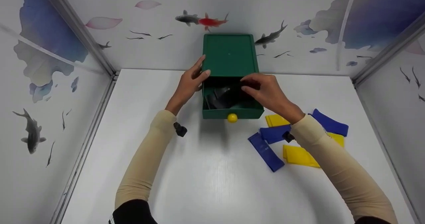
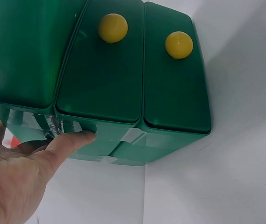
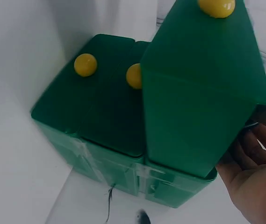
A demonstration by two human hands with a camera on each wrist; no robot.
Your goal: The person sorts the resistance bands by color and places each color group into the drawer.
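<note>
A green drawer cabinet (image 1: 229, 56) stands against the back wall, its top drawer (image 1: 213, 114) pulled out by a yellow knob side. Inside the drawer lie dark, glossy black pieces (image 1: 223, 97); their kind is hard to make out. My left hand (image 1: 186, 86) rests on the cabinet's left side, fingers extended, with the thumb (image 2: 72, 141) pressed to the taped side in the left wrist view. Over the drawer's right rim, my right hand (image 1: 268, 90) has thumb and fingers curled and pinches a black piece, mostly hidden by the fingers and drawer in the right wrist view (image 3: 252, 125).
Flat blue pieces (image 1: 266, 152) and folded yellow pieces (image 1: 301, 156) lie on the white table (image 1: 199, 187) at the right, partly under my right forearm. Two closed drawers with yellow knobs (image 2: 179, 45) sit below the pulled-out one. Printed panels enclose the table.
</note>
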